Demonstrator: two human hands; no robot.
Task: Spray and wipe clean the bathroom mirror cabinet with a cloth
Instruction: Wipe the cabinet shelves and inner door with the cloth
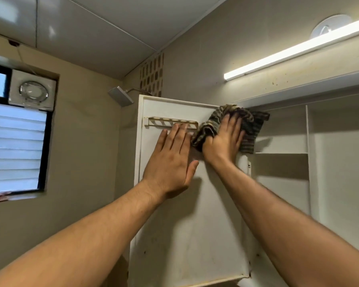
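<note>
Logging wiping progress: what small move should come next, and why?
Probably slide the cloth down the door: the right hand presses it flat near the top corner, the left hand braces the door, and the panel below looks smudged.

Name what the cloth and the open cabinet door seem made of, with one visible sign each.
Cloth: woven or knitted fabric, matte; it is striped and crumpled in soft folds. Cabinet door: probably moulded plastic, off-white, faintly glossy; it has a raised rim and a built-in rack.
</note>
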